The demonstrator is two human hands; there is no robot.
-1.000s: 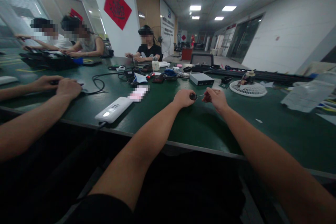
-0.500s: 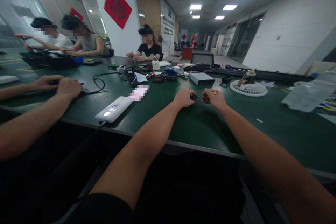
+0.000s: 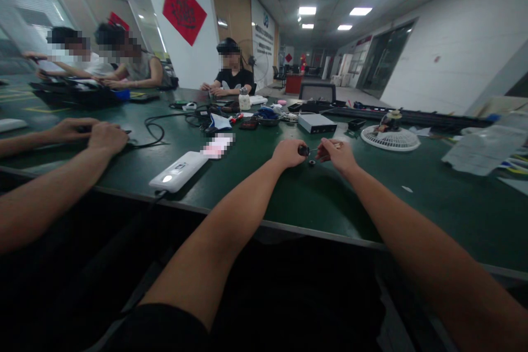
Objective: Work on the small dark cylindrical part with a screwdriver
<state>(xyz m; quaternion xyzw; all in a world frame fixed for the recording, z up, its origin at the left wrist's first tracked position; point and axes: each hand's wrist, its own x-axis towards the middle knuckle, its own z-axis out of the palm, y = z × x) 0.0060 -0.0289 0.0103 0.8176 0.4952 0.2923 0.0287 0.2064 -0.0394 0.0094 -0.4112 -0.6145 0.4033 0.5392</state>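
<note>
Green tabletop [image 3: 355, 209] fills the near ground, its pale edge running just below the person's bare forearms. Both arms reach in so that the hands meet over the table, perhaps to rest on it for steadiness. At lower left lies a white device [image 3: 181, 171] with a glowing spot and a cable at its near end. The left hand [image 3: 290, 154] has its fingers curled closed around a dark cylindrical part [image 3: 304, 150] — held end-on towards the other hand, seemingly so its end stays reachable. The right hand [image 3: 337, 155] pinches a thin-shafted tool [image 3: 314, 149], fingertips drawn together, the shaft pointing at that part; whether its tip touches is too small to tell. Just below the gap between the hands sits a small round piece [image 3: 312, 163] on the table, likely within easy reach there. Off to the left, a co-worker's hands [image 3: 108, 137] are at a dark object. Farther on come a grey box [image 3: 317, 123] and a white fan grille [image 3: 390, 139] — it seems to serve as a tray — and beyond them a seated person in black [image 3: 235, 77].
</note>
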